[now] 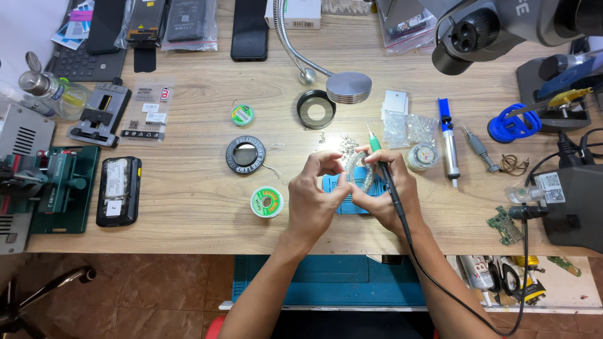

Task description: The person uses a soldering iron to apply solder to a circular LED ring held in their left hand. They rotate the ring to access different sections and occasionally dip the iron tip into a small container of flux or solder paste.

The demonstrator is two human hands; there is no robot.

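My left hand [316, 196] and my right hand [384, 193] meet over a small blue mat [331, 184] near the wooden bench's front edge. Together their fingertips pinch a small silvery coil of solder wire [359, 172]. A green-tipped soldering iron [377, 150] also rests in my right hand, its tip pointing away from me and its black cable [433, 276] trailing down past my wrist. A green solder spool [267, 202] lies just left of my left hand.
A black wire spool [245, 155], a black ring [316, 109], small screws [345, 143], a blue desoldering pump [449, 141] and a round tin [422, 157] surround the hands. A phone [118, 191] and green fixture [59, 188] sit left; a soldering station [575, 204] right; a microscope head [496, 28] overhangs.
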